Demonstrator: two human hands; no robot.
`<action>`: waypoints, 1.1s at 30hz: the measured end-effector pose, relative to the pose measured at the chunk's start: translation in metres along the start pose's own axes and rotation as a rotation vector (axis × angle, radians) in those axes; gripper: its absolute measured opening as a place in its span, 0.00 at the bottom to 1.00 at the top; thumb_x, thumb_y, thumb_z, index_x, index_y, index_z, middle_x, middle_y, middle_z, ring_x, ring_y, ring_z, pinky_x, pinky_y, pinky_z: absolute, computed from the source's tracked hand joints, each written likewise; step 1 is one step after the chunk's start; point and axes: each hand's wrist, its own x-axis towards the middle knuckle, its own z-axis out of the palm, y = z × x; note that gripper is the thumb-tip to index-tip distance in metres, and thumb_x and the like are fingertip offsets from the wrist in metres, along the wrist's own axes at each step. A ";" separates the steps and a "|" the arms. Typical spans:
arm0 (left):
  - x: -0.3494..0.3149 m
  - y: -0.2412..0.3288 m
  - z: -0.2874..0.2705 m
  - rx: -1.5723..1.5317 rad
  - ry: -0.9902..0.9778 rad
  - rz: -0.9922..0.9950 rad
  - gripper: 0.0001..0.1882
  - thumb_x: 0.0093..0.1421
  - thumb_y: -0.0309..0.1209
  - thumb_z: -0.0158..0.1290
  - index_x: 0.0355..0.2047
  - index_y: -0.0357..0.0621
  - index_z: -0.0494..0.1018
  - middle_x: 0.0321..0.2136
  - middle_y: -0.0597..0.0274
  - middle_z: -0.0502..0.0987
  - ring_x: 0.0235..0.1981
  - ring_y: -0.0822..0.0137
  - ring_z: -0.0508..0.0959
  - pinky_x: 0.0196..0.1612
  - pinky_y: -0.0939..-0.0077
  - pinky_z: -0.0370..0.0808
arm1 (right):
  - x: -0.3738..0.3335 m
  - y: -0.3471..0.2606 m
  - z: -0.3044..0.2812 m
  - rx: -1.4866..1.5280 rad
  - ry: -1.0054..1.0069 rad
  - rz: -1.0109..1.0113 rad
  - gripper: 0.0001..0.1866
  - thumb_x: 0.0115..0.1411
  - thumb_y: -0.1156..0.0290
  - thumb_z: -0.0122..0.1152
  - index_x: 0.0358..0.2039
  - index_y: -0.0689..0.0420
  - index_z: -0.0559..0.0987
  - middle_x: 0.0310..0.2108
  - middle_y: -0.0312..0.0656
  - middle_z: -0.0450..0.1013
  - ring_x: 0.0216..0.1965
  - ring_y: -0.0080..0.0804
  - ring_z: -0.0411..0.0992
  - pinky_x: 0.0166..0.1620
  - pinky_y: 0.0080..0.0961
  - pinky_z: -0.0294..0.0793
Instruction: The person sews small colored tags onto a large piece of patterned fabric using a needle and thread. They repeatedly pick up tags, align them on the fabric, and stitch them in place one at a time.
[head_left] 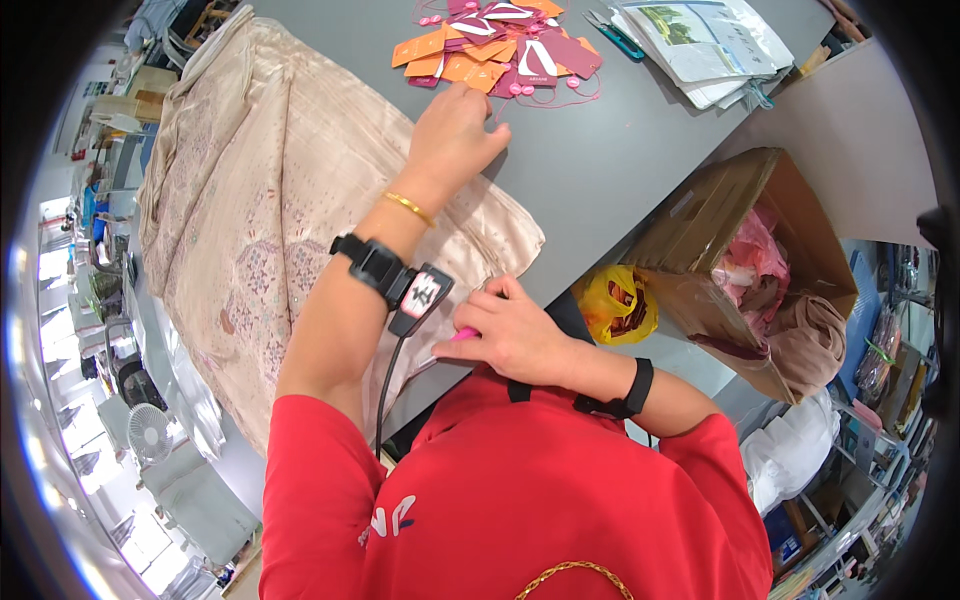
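A beige, shiny patterned garment or cloth (260,190) with folds and small flower motifs is spread over the grey table (610,170). My left hand (455,135) reaches across it to a pile of orange and maroon hang tags (490,55) with pink strings. Its thumb is stretched apart, and its fingers are at the pile's near edge, their tips partly hidden. Close to my body, by the cloth's near edge, my right hand (510,335) is closed round a slim tool with a pink handle (464,334). A thin, pale tip sticks out of that grip to the left.
A teal cutter (617,38) lies beside stacked papers (705,50) at the far right. Below the table's right edge stand an open cardboard box (690,225) with cloth inside and a yellow bag (618,305). A black cable (387,400) hangs from my left wrist device.
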 end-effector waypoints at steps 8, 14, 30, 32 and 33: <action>0.021 -0.026 -0.069 -0.835 -0.345 -0.445 0.11 0.65 0.34 0.63 0.39 0.38 0.85 0.53 0.52 0.87 0.47 0.64 0.85 0.49 0.70 0.79 | -0.003 0.005 0.001 0.046 -0.037 -0.001 0.21 0.60 0.73 0.65 0.51 0.36 0.88 0.38 0.31 0.71 0.45 0.32 0.72 0.57 0.38 0.66; -0.040 -0.056 -0.207 -1.616 0.032 -0.243 0.10 0.73 0.29 0.57 0.46 0.33 0.82 0.61 0.39 0.81 0.66 0.51 0.79 0.49 0.76 0.79 | -0.003 0.003 0.001 0.037 -0.066 0.035 0.19 0.61 0.74 0.64 0.48 0.36 0.87 0.39 0.33 0.71 0.47 0.33 0.73 0.60 0.37 0.65; -0.300 0.039 -0.151 -1.337 -0.036 -0.759 0.17 0.71 0.17 0.55 0.58 0.30 0.80 0.55 0.57 0.78 0.42 0.69 0.86 0.48 0.76 0.84 | 0.009 -0.023 -0.002 0.022 -0.034 0.178 0.23 0.61 0.82 0.66 0.52 0.40 0.89 0.36 0.30 0.71 0.43 0.30 0.72 0.54 0.34 0.61; -0.305 0.044 -0.142 -1.419 -0.024 -0.774 0.19 0.71 0.17 0.56 0.61 0.30 0.78 0.59 0.57 0.75 0.44 0.67 0.88 0.50 0.76 0.85 | 0.010 -0.027 -0.001 -0.007 -0.033 0.180 0.24 0.60 0.83 0.65 0.52 0.41 0.89 0.36 0.30 0.71 0.42 0.30 0.72 0.54 0.34 0.60; -0.306 0.045 -0.138 -1.424 -0.019 -0.781 0.19 0.71 0.17 0.56 0.61 0.30 0.78 0.59 0.57 0.76 0.45 0.67 0.88 0.50 0.76 0.85 | 0.011 -0.029 -0.001 -0.019 -0.033 0.180 0.24 0.60 0.83 0.65 0.52 0.41 0.89 0.36 0.30 0.71 0.42 0.30 0.72 0.54 0.34 0.60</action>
